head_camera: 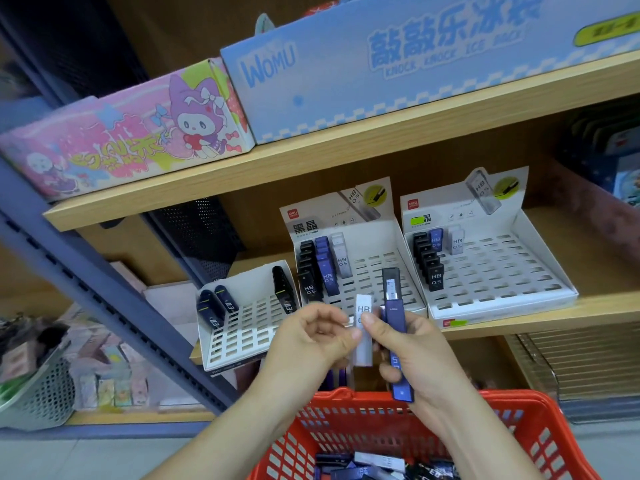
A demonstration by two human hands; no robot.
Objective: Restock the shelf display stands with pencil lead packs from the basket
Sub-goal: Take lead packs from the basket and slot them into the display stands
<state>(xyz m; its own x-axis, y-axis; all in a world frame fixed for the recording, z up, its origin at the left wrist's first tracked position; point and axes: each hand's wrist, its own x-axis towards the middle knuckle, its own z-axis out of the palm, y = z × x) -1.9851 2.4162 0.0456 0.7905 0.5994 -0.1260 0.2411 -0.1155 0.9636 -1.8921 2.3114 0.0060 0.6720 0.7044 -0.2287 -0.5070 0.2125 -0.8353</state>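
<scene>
Left hand (311, 337): fingers (329, 315) curled in, tips and thumb pinching the left edge of the white pack (363, 336).
Right hand (412, 344): fingers (389, 372) wrapped round the blue pack (394, 327); the thumb lies across the face of the white pack.
White pack: between the two hands, upright, long axis vertical, "HB" print showing just above the right thumb.
Blue pack: just right of the white one and touching it, long axis near vertical, top leaning slightly left. Its dark end stands well above the fingers and its lower end juts out below them. Whether it is one pack or two overlapping, I cannot tell.
Basket (485, 398): red, below both wrists, with loose packs (363, 465) lying inside.
Middle stand (377, 268): on the shelf just beyond the fingertips, three rows of upright packs at its left.
Right stand (502, 268): beyond and right of the right hand.
Left stand (249, 323): left of the left hand.
</scene>
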